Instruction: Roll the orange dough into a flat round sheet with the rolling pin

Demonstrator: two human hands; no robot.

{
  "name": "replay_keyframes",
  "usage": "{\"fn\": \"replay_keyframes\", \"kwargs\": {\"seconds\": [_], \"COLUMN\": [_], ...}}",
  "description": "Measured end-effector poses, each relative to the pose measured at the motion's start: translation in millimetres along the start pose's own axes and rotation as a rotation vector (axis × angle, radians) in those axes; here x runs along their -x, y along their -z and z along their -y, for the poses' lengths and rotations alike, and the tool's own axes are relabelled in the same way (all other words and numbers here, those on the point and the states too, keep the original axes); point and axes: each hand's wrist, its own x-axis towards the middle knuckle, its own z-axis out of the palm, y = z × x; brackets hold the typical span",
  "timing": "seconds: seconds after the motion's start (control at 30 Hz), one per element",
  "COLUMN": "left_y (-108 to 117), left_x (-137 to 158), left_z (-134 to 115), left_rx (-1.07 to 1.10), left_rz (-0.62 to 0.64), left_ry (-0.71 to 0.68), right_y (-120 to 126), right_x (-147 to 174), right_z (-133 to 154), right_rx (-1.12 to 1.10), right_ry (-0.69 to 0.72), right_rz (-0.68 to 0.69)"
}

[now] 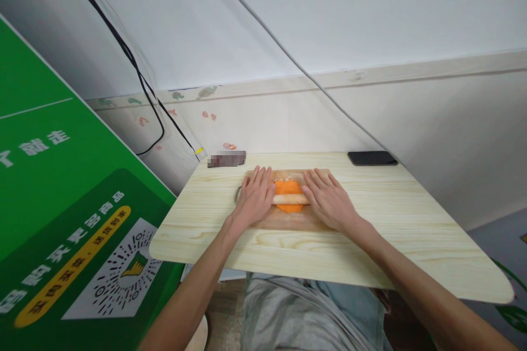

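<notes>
Palms down, my left hand [256,192] and my right hand [329,194] lay over the 2 ends of a rolling pin [290,199], fingers stretched out flat and pointing away from me. Between them, the pin crossed a flat piece of orange dough [289,187], which showed on its near and far sides, with white bits along the far edge. Under the dough was a wooden board [292,222], a metal handle [237,195] at its left end. That board rested on a pale table [395,225]. Near the back edge lay a dark-screened phone [373,158] on the right and a blurred-out dark thing [227,159] on the left. Behind, a grey cable [280,49] slanted down the white wall [263,126]; black cables [119,38] hung farther left. Left of the table stood a green sign [61,175].
</notes>
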Motion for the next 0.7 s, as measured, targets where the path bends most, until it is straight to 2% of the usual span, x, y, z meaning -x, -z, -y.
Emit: {"fn": "replay_keyframes", "kwargs": {"seconds": [0.2, 0.33, 0.53, 0.7], "left_y": [-2.5, -3.2, -11.6, -16.9], "left_x": [-36.8, -61.2, -80.3, -63.0], "left_z": [14.3, 21.1, 29.1, 33.1], "left_rx": [0.015, -0.032, -0.008, 0.085], "left_rz": [0.060, 0.020, 0.000, 0.053], "left_ry": [0.082, 0.079, 0.119, 0.035], "right_y": [-4.8, -12.7, -16.7, -17.4], "right_x": [-41.0, -65.7, -80.8, -51.2], "right_z": [-17.6, -30.6, -36.6, -25.0], "right_rx": [-0.051, -0.127, -0.151, -0.126], "right_ry": [-0.082, -0.120, -0.160, -0.140], "right_rz": [0.173, 0.278, 0.251, 0.158]}}
